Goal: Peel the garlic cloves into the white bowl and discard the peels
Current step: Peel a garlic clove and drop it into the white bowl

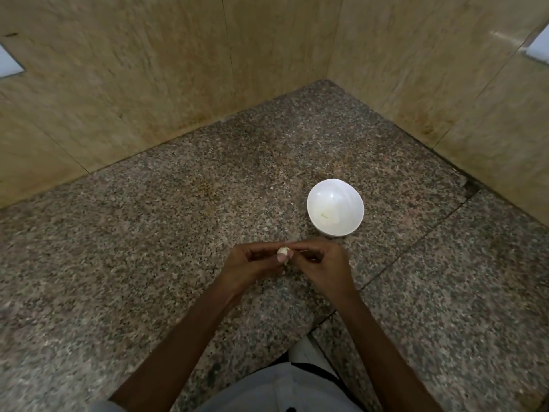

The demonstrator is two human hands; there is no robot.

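Pinching the garlic clove point(282, 250) between both hands' fingers point(281, 257).

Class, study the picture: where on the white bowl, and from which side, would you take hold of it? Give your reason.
Probably the near rim of the white bowl, pinched from above by the right hand: it stands upright, mouth open, rim bare, just beyond that hand; its rounded wall offers no handle.

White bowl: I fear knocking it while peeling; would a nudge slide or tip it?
Probably slides, not tips: the white bowl sits upright, wide and low, on the polished stone counter. Likely light, as it looks nearly empty.
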